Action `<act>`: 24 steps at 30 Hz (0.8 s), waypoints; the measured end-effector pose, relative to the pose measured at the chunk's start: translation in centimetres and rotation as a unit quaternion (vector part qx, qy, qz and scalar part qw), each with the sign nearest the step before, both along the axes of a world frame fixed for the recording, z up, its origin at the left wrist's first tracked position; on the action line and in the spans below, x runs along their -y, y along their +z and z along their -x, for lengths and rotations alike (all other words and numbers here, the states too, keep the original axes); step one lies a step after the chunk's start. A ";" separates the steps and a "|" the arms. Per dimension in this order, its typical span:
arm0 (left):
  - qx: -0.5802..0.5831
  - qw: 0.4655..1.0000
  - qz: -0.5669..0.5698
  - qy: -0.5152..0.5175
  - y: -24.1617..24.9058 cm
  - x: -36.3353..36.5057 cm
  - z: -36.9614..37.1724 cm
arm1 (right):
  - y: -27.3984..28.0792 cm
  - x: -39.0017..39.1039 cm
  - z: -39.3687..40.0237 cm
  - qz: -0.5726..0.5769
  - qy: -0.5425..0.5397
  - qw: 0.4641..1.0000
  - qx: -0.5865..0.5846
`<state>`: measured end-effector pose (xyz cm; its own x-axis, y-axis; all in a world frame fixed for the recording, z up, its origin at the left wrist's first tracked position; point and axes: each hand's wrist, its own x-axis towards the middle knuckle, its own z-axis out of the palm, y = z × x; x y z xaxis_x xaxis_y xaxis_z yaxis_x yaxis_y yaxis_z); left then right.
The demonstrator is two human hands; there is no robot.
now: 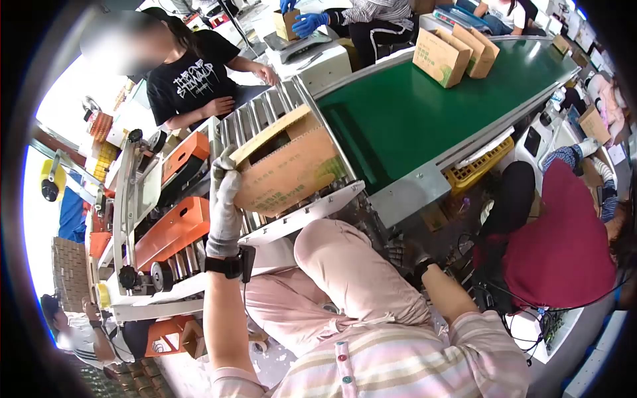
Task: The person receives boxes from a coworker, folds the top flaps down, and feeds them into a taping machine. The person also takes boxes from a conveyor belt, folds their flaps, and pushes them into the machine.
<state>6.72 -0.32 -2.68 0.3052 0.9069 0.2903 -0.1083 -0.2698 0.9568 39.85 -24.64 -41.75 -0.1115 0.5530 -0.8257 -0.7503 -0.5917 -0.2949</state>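
Note:
A brown cardboard box (292,169) with green print sits on the metal rollers, with a dark gap along its top beside a long flap. My left hand (227,189), in a pale grey glove with a black band at the wrist, grips the box's left end, its fingertips at the upper corner. Low beside my knee, my right hand (401,253) hangs in shadow below the conveyor frame. Its fingers are too dark to make out, and no object shows clearly in it.
Left of the box stands a taping machine with orange guards (174,232). A green conveyor belt (424,113) runs off to the right, carrying several upright cartons (441,58). A person in a black shirt (192,76) sits across; another in dark red (557,239) is at right. A yellow crate (481,166) lies under the belt.

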 end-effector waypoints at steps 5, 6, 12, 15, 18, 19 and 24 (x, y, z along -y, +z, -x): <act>0.026 1.000 0.016 0.000 -0.5 -0.3 0.2 | 2.1 -1.6 0.6 -0.007 -0.028 0.999 0.023; 0.046 0.998 0.036 -0.016 -0.5 -0.3 0.2 | 2.8 -1.7 0.8 0.017 -0.014 0.999 0.049; 0.052 0.998 0.026 -0.012 0.1 0.0 -0.1 | -12.2 1.2 -1.4 -0.416 0.255 0.814 0.315; 0.051 0.998 0.020 -0.014 0.3 0.1 -0.6 | -3.1 0.7 0.2 -0.295 0.149 0.905 0.267; 0.063 0.994 0.081 -0.037 1.5 0.9 -0.7 | 4.2 -1.0 1.1 -0.224 0.080 0.941 0.241; 0.024 0.999 -0.007 0.032 -0.2 -0.1 -1.0 | 0.7 -0.9 -0.4 -0.286 0.198 0.857 0.381; -0.040 0.995 -0.053 0.069 -0.1 -0.3 -1.4 | 5.3 -0.9 -2.9 -0.258 0.368 0.778 0.440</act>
